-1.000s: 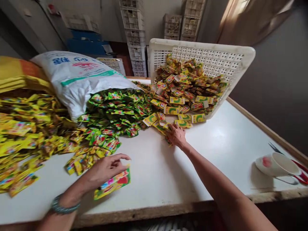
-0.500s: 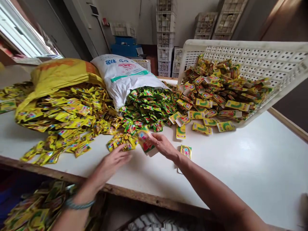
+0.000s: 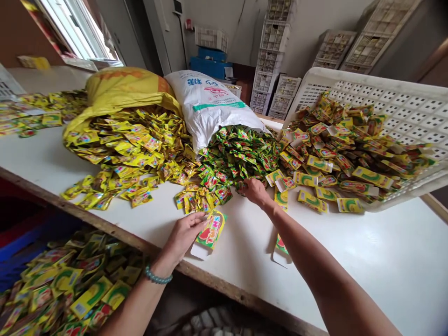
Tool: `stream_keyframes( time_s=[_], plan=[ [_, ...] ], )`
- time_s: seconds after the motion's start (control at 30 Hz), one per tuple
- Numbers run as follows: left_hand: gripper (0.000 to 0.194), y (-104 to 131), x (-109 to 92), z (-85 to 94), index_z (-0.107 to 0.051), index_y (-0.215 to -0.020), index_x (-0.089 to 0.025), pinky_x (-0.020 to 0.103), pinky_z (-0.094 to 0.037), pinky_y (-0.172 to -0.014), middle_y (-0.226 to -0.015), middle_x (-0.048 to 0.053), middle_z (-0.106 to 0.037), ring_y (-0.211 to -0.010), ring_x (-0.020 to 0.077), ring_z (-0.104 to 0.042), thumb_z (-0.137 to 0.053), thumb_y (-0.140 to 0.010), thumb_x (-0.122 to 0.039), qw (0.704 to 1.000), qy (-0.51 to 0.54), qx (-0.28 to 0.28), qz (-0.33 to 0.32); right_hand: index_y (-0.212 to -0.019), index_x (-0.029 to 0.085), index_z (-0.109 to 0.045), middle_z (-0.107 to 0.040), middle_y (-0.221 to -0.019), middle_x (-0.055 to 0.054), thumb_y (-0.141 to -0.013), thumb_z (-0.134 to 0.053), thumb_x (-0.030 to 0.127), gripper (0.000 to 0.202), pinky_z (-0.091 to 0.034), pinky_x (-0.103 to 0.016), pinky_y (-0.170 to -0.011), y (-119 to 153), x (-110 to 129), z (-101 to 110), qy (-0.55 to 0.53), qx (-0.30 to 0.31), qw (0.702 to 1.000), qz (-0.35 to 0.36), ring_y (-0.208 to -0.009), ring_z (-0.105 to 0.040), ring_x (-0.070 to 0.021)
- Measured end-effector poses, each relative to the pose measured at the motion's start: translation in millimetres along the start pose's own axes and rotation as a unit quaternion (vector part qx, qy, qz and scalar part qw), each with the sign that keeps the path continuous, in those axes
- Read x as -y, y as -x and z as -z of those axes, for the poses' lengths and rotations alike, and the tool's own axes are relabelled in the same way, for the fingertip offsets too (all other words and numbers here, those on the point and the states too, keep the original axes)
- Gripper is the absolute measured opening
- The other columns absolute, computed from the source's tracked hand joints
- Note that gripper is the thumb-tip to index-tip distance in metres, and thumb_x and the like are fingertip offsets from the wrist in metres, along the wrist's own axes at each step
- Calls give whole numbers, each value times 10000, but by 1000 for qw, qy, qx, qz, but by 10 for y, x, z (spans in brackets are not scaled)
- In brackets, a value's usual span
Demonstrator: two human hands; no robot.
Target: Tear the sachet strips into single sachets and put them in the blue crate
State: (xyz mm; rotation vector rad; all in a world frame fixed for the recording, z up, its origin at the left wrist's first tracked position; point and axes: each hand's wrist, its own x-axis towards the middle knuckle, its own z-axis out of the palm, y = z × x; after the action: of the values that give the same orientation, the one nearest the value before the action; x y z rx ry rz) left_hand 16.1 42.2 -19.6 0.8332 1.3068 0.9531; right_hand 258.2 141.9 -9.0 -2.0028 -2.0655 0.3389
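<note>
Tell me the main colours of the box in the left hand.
The box is mainly yellow and green, with a white flap; head view.

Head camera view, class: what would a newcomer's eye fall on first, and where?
Probably the yellow sack left of centre, spilling yellow packets, with a white sack to its right spilling green packets onto the table. On the right, a tilted white basket has small boxes heaped inside and spread before it. Nearest the viewer, the left hand holds a box; the right hand is at the green packets.
</note>
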Motion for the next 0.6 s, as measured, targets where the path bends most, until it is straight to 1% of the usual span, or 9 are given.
stream_keyframes(
  time_s=[0.07, 0.17, 0.23, 0.27, 0.37, 0.4, 0.47, 0.53, 0.6],
  plan=[
    [658, -2, 12, 90, -628, -1049, -110, 312, -516, -687, -772, 29, -713, -707, 197, -659, -828, -479, -371, 999, -7, -32, -23, -830, 170, -676, -635, -714, -20, -863, -623, 378, 217, -325, -256, -590, 9, 169, 45, -52, 16, 999, 3, -652, -515, -148],
    [806, 3, 18, 223, -561, -1241, -98, 294, -502, -668, -761, 16, -701, -699, 184, -640, -805, -524, -374, 997, -21, -39, -55, -801, 173, -647, -594, -697, 12, -886, -584, 408, 257, -303, -238, -582, 9, 485, 56, -129, 41, 989, 60, -628, -461, -119],
    [904, 27, 4, 297, -490, -1355, -122, 287, -500, -661, -787, 16, -700, -716, 184, -638, -803, -541, -362, 997, -28, -39, -66, -824, 176, -652, -626, -782, 2, -872, -614, 380, 213, -325, -227, -622, 4, 700, -9, -137, 70, 981, 120, -693, -491, -122],
    [929, 48, -10, 327, -473, -1379, -137, 288, -502, -658, -806, 20, -699, -731, 189, -640, -806, -538, -353, 997, -29, -41, -64, -841, 179, -660, -647, -845, -10, -854, -642, 351, 174, -339, -229, -657, 5, 795, -56, -121, 82, 979, 145, -759, -516, -135],
    [888, 131, -66, 384, -519, -1331, -158, 302, -522, -667, -862, 39, -696, -783, 210, -653, -820, -515, -337, 998, -16, -37, -40, -858, 189, -688, -681, -950, -51, -776, -731, 263, 118, -352, -272, -769, 47, 961, -176, -28, 93, 980, 173, -980, -536, -209],
    [848, 160, -85, 390, -542, -1292, -159, 306, -529, -670, -865, 41, -695, -789, 212, -654, -821, -510, -333, 999, -7, -31, -34, -840, 187, -692, -686, -939, -59, -759, -746, 246, 114, -349, -284, -782, 79, 965, -190, -6, 89, 981, 172, -1005, -534, -223],
    [779, 204, -111, 374, -560, -1221, -168, 303, -538, -671, -841, 28, -687, -776, 202, -651, -819, -501, -317, 999, 13, -28, -35, -777, 177, -683, -683, -878, -59, -757, -742, 234, 84, -346, -282, -757, 165, 889, -164, -7, 67, 984, 162, -942, -553, -210],
    [756, 218, -108, 311, -541, -1190, -187, 292, -541, -666, -801, 1, -671, -757, 188, -647, -813, -493, -298, 998, 36, -37, -44, -702, 176, -649, -660, -792, -31, -779, -713, 264, 133, -338, -260, -682, 279, 721, -87, -73, 19, 990, 122, -794, -551, -166],
    [796, 203, -64, 196, -498, -1228, -215, 290, -544, -668, -759, -29, -644, -747, 182, -644, -805, -498, -292, 996, 51, -51, -57, -637, 183, -594, -600, -661, 7, -794, -691, 365, 259, -311, -247, -595, 418, 501, -4, -185, -34, 981, 41, -644, -501, -130]
  ],
)
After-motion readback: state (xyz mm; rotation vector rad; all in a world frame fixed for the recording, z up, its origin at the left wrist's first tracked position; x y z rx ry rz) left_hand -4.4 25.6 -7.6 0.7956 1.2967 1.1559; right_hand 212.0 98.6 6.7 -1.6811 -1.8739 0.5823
